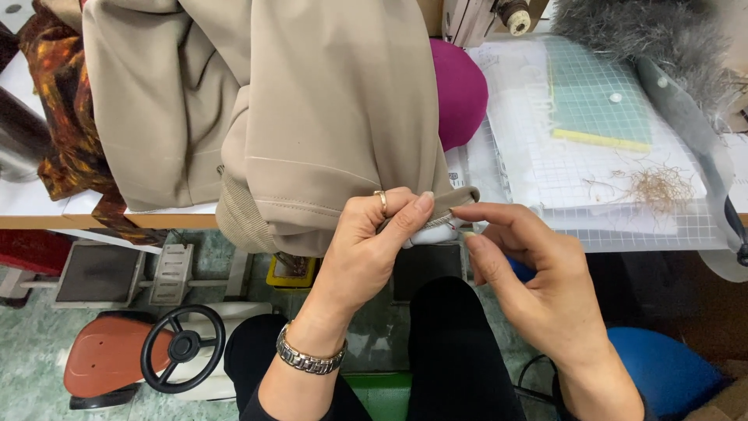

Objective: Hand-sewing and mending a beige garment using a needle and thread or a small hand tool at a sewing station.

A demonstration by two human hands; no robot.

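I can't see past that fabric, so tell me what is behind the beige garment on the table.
Behind the beige garment, a magenta rounded cushion bulges out at its right edge, and patterned orange-brown cloth shows at its left. The table surface beneath the garment and the rest of the cushion are covered.

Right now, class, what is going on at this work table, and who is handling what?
A person seated at the table works on a beige garment that hangs over its edge. The left hand pinches the ribbed hem between thumb and fingers. The right hand reaches its fingertips toward the same hem end. A gridded cutting mat, a magenta cushion and loose threads lie nearby.
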